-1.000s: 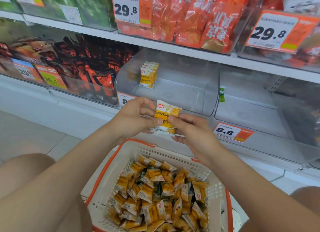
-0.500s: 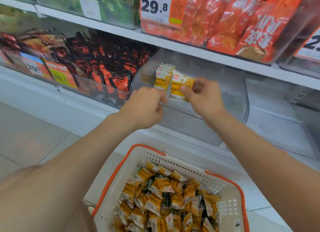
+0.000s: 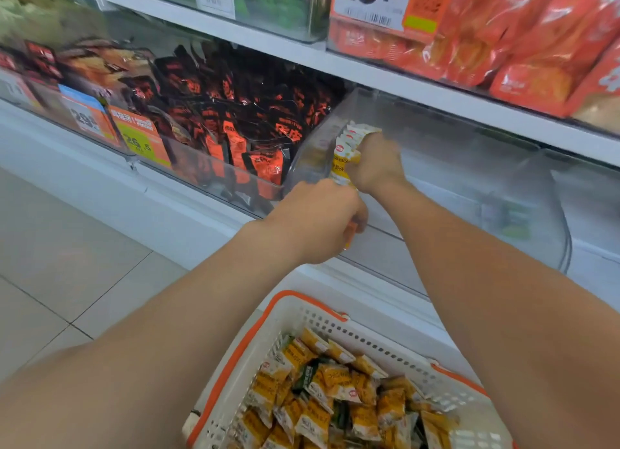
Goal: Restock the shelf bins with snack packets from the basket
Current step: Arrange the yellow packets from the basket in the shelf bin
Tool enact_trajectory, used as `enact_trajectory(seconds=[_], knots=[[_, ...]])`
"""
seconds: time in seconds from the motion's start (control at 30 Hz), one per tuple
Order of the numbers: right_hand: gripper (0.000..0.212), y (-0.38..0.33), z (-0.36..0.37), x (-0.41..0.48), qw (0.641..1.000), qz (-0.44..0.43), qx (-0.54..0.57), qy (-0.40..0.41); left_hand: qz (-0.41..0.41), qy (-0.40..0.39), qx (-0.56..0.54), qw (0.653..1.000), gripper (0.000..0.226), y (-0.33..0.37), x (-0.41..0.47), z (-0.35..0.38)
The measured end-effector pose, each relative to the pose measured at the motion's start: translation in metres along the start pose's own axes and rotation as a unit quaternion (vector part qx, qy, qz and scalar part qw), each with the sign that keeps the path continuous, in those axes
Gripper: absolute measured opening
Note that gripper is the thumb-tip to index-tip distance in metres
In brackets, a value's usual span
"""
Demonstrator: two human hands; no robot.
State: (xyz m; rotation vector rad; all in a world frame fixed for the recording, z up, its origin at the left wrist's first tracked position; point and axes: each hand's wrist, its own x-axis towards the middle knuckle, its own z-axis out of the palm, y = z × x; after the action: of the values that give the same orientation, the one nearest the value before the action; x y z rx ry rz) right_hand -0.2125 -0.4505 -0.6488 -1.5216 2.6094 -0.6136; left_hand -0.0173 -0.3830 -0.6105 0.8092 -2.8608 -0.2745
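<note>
With right hand (image 3: pixel 375 161), clasped yellow packets (image 3: pixel 345 150) against the left wall of the clear bin (image 3: pixel 486 166). With curled left hand (image 3: pixel 318 220), hovered at the bin's front lip above the basket (image 3: pixel 302 314); could not tell whether gripped anything.

A short row of yellow-and-white snack packets (image 3: pixel 352 133) stood upright on edge at the left end of the clear shelf bin (image 3: pixel 469 180), the front packet (image 3: pixel 341 162) gripped by the right hand (image 3: pixel 377 166). Below, the white basket (image 3: pixel 302 317) (orange-rimmed) held a loose heap (image 3: pixel 335 398) of the same packets, a few dark green.
</note>
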Motion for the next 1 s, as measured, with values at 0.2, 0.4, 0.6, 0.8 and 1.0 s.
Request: enact_trajectory(seconds=[0.2,0.4,0.6,0.8,1.0], knots=[[0.063,-0.001,0.0,-0.009,0.997,0.01,-0.049,0.058,-0.004,-0.003,-0.008,1.0,0.029,0.001,0.0,-0.001],[0.011,0.001,0.001,-0.012,0.997,0.037,0.074,0.006,0.001,-0.023,-0.007,1.0,0.033,0.001,-0.003,-0.004],[0.03,0.008,-0.008,-0.033,0.989,0.007,0.083,-0.125,-0.004,-0.029,-0.013,0.999,0.03,0.001,-0.004,0.001],[0.03,0.02,-0.043,-0.072,0.987,-0.024,0.156,-0.035,-0.022,0.116,-0.018,0.993,0.032,0.006,-0.012,-0.002],[0.017,0.028,-0.093,-0.185,0.972,-0.144,0.099,0.159,-0.146,0.033,-0.024,0.988,0.015,0.034,-0.033,0.017]])
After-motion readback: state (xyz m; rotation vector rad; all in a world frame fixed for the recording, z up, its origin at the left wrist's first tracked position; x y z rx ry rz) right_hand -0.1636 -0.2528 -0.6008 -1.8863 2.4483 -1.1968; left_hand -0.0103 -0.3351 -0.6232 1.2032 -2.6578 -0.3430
